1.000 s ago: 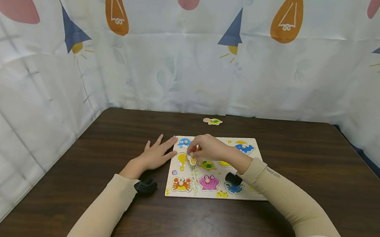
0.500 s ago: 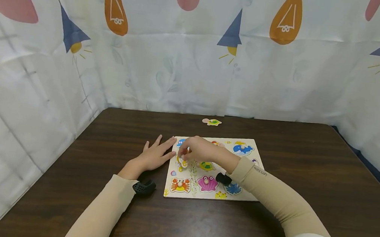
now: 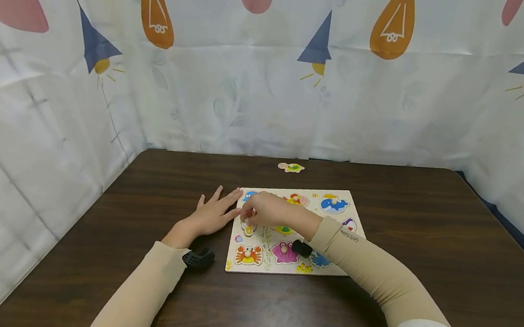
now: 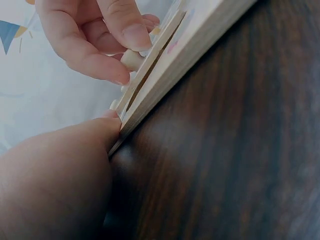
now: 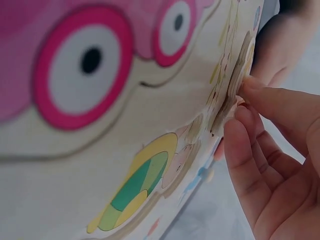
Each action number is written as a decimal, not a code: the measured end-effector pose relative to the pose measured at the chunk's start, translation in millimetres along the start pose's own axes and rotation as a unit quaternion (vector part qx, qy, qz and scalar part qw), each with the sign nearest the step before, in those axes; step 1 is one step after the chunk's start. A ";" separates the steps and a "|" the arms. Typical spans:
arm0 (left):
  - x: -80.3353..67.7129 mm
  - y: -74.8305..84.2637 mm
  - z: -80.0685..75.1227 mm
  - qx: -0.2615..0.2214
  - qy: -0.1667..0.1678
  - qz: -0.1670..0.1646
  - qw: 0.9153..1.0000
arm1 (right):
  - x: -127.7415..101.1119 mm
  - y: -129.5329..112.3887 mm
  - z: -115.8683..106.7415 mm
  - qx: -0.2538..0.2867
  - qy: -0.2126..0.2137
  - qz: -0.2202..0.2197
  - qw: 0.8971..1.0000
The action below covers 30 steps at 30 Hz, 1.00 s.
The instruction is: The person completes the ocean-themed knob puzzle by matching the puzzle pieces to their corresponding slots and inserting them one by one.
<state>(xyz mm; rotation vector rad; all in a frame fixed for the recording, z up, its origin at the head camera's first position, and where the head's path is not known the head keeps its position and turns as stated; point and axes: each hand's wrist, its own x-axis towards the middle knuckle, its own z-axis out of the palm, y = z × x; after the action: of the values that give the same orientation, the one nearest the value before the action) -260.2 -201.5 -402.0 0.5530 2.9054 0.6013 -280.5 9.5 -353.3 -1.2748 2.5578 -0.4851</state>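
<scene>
Right hand (image 3: pixel 267 210) pinches the yellow piece's (image 3: pixel 249 229) peg, tilted, probably half-seated, at the puzzle board's (image 3: pixel 327 268) left edge, frame centre. Left hand (image 3: pixel 213 214) spread flat, fingertips bracing that edge.

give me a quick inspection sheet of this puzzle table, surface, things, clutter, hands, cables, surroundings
surface: dark wooden table, bare around the work.
job's things: wooden puzzle board lies flat with crab, pink shell, whale and other pieces seated; a yellow peg piece sits tilted at its slot near the board's left edge.
clutter: one loose turtle piece lies apart at the far table edge.
grippers: right hand pinches the yellow piece's peg; left hand rests flat on the table, fingertips against the board's left edge.
cables: nothing seen; a small black wrist device sits on each wrist.
surroundings: white curtain printed with bulbs and lamps on three sides.
</scene>
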 end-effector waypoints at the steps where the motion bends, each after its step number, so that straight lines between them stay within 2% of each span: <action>1: 0.1 0.2 -0.2 0.000 0.000 -0.001 1.000 | -0.1 -0.2 -0.1 0.000 -0.001 0.002 1.000; 30: 1.0 -1.4 0.2 0.003 0.003 0.000 1.000 | -0.5 -0.8 -0.5 0.019 -0.009 0.026 0.999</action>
<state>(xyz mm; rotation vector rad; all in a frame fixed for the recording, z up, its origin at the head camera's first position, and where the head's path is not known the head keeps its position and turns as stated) -261.6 -202.3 -402.8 0.5533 2.9131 0.5966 -279.8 9.6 -352.5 -1.1925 2.5463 -0.5067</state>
